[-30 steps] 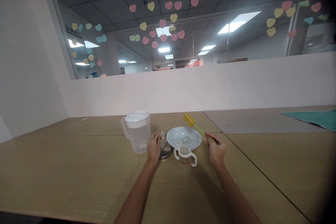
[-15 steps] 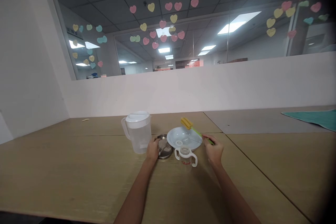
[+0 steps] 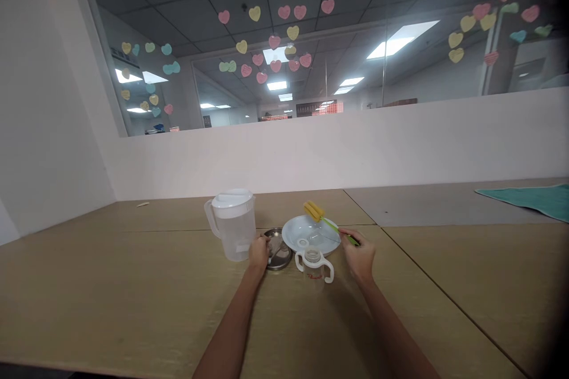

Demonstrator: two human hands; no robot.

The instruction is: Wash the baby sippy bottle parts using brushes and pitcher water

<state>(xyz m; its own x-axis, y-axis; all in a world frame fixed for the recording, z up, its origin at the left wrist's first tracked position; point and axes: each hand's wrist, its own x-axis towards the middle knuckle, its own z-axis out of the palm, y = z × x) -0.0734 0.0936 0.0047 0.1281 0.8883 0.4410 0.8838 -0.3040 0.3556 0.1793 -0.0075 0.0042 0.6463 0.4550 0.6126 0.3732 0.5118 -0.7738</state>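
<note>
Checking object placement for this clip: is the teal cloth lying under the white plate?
No: the teal cloth lies far off at the table's right edge, while the white plate sits on bare tabletop between the hands.

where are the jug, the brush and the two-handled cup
jug (image 3: 236, 231), head view, on its clear body
brush (image 3: 313, 210), head view, on its yellow sponge head
cup (image 3: 313, 265), head view, on its clear body between the handles

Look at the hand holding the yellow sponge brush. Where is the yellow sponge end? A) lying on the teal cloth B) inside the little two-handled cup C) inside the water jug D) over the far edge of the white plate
D: the right hand grips the brush's green handle, and the yellow sponge brush sits over the far edge of the white plate.
</note>
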